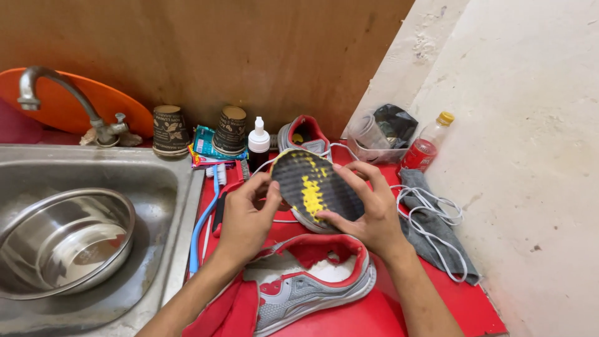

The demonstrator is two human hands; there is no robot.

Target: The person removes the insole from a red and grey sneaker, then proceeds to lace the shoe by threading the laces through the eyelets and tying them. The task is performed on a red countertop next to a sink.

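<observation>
Both hands are holding a dark, yellow-patterned shoe insole (pixel 315 187) above the red bench (pixel 462 299). The left hand (pixel 244 218) is gripping its near end, fingers clenched on the edge; the right hand (pixel 374 209) is cradling the far side with fingers spread along it. Just below, a grey and red sneaker (pixel 312 284) is lying open with white lining showing, its insole already out. A second sneaker (pixel 302 134) is waiting behind. A blue toothbrush (pixel 209 212) and white laces (pixel 430 212) are lying untouched beside the steel sink (pixel 168 168).
</observation>
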